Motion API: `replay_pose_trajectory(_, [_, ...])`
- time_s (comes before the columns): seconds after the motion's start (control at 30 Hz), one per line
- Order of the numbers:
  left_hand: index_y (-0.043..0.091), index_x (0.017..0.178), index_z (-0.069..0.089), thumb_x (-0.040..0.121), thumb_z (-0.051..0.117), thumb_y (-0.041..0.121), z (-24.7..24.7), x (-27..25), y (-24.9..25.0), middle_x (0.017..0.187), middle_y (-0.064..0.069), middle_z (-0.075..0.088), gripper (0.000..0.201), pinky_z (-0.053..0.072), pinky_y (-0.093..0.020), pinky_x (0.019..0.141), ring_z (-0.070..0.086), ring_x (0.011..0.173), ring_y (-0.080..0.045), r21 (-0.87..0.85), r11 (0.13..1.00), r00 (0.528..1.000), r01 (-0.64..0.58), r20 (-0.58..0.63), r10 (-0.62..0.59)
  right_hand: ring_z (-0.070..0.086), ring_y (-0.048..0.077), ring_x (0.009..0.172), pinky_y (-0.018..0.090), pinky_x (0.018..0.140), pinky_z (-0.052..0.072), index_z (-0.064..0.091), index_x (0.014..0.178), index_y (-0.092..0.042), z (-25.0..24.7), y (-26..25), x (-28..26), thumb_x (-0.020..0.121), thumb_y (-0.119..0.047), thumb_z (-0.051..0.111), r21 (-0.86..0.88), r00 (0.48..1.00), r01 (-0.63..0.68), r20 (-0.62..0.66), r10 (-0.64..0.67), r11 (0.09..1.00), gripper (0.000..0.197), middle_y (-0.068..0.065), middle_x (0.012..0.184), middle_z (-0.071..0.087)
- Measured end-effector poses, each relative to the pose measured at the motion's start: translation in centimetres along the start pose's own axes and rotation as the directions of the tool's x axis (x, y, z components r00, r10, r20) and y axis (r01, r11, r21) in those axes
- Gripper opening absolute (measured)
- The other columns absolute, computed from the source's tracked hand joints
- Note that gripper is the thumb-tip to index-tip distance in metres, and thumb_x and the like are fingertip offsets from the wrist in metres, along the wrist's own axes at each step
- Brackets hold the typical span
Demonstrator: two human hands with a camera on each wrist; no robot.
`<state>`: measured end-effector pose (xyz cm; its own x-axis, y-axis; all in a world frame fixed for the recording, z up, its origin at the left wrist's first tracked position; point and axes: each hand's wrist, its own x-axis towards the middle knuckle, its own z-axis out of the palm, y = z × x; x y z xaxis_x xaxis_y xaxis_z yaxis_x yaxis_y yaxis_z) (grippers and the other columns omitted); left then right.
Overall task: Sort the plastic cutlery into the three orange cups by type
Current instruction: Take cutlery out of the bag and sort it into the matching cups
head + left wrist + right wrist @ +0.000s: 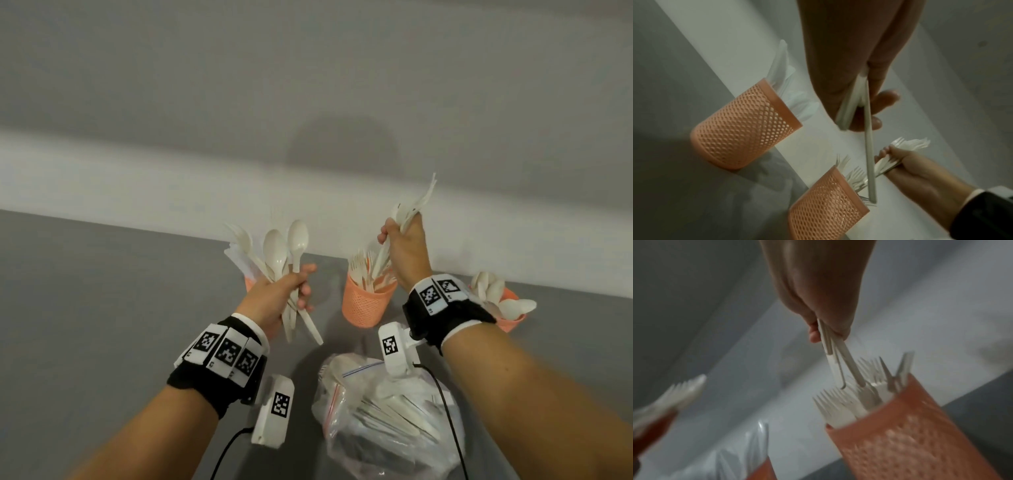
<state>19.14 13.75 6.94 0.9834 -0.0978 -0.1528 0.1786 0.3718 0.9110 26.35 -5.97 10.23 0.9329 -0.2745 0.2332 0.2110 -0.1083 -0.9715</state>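
Nearest, a clear zip bag (387,411) of white cutlery lies on the grey table (102,291). Beyond it, the left hand (277,294) curls tightly round a mixed bunch of spoons and forks (277,257). Over the middle orange cup (368,301), holding forks, the right hand (406,246) clenches a bundle of forks (407,219), handles dipping inside.

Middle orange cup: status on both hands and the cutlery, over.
Left hand grips mixed white plastic spoons and forks. Right hand grips a white fork bunch, handles over the middle orange mesh cup. Nothing blocking.
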Motion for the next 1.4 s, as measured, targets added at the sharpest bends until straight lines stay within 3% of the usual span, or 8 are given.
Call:
replay_pose_trajectory(0.23, [0.013,0.071,0.048,0.093,0.051,0.017,-0.2,0.3,0.5,0.052,0.001,0.044,0.023,0.046,-0.026,0.048,0.036,0.040,-0.010,0.088,0.994,0.989,-0.067,0.137,0.055,0.057,0.007,0.085,0.018,0.077,0.048,0.037,0.127,-0.021,0.3,3.9,-0.4,0.082,-0.015,0.068,-0.071,0.997,-0.019,0.078,0.025,0.997,0.056,-0.004,0.094,0.054])
replay_pose_trajectory(0.53, [0.008,0.084,0.057,0.091,0.050,0.019,0.3,0.2,-0.1,0.051,0.003,0.047,0.014,0.043,-0.024,0.048,0.038,0.039,-0.009,0.105,0.994,0.972,-0.009,0.234,-0.016,0.048,0.022,0.104,0.024,0.085,0.037,0.064,0.091,-0.012,0.3,4.5,0.0,0.091,-0.001,0.042,-0.500,0.975,0.220,0.095,-0.199,0.837,0.024,-0.004,0.093,0.055])
replay_pose_trajectory(0.7, [0.010,0.098,0.064,0.086,0.057,0.019,0.3,-0.3,0.3,0.053,0.002,0.050,0.017,0.042,-0.024,0.049,0.038,0.040,-0.010,0.075,0.997,0.924,0.032,0.377,-0.058,0.056,0.013,0.089,0.010,0.079,0.041,0.065,0.092,-0.013,1.8,-0.9,-1.5,0.092,-0.013,0.053,-0.295,0.922,0.313,0.321,-0.215,0.903,0.013,-0.002,0.093,0.060])
replay_pose_trajectory(0.9, [0.009,0.088,0.060,0.082,0.052,0.021,0.2,-0.8,0.7,0.045,0.007,0.039,0.015,0.039,-0.021,0.045,0.035,0.038,-0.006,0.151,0.980,0.860,0.128,0.475,-0.185,0.054,0.024,0.094,0.032,0.084,0.045,0.060,0.112,0.001,3.6,-3.3,-3.8,0.096,-0.027,0.045,0.083,0.741,-0.277,0.653,0.158,0.957,0.035,0.015,0.099,0.059])
replay_pose_trajectory(1.03, [0.009,0.085,0.060,0.080,0.055,0.014,0.0,-1.5,0.8,0.045,0.008,0.040,0.008,0.040,-0.020,0.045,0.037,0.038,-0.005,0.227,0.967,0.801,0.115,0.555,-0.226,0.063,0.018,0.091,0.029,0.079,0.052,0.064,0.107,-0.010,3.8,-3.4,-4.6,0.084,-0.020,0.053,-0.034,0.403,-0.459,0.882,0.243,0.888,0.028,0.011,0.100,0.064])
replay_pose_trajectory(1.13, [0.010,0.085,0.062,0.081,0.053,0.010,-0.1,-1.9,0.6,0.047,0.006,0.041,0.010,0.040,-0.020,0.045,0.037,0.039,-0.006,0.249,0.961,0.779,0.118,0.577,-0.245,0.068,0.019,0.079,0.026,0.070,0.056,0.066,0.098,-0.010,4.2,-3.6,-5.5,0.092,-0.021,0.047,-0.161,0.305,-0.447,0.897,0.320,0.880,0.022,0.008,0.088,0.070])
replay_pose_trajectory(1.23, [0.012,0.091,0.061,0.083,0.052,0.011,-0.3,-1.9,0.5,0.048,0.007,0.042,0.012,0.038,-0.019,0.044,0.036,0.038,-0.005,0.219,0.969,0.792,0.114,0.569,-0.222,0.053,0.031,0.060,0.031,0.051,0.049,0.068,0.084,-0.014,4.4,-4.0,-5.6,0.091,-0.039,0.050,-0.102,0.381,-0.429,0.880,0.282,0.898,0.031,0.009,0.075,0.067])
replay_pose_trajectory(1.4, [0.010,0.093,0.056,0.087,0.050,0.019,-1.0,-1.3,0.2,0.046,0.008,0.035,0.013,0.031,-0.015,0.039,0.030,0.035,-0.003,0.217,0.961,0.828,0.172,0.497,-0.260,0.050,0.012,0.050,0.028,0.060,0.049,0.049,0.073,-0.015,3.9,-5.9,-3.2,0.100,-0.028,0.036,0.508,0.843,-0.392,0.532,0.078,0.767,0.032,-0.004,0.048,0.049])
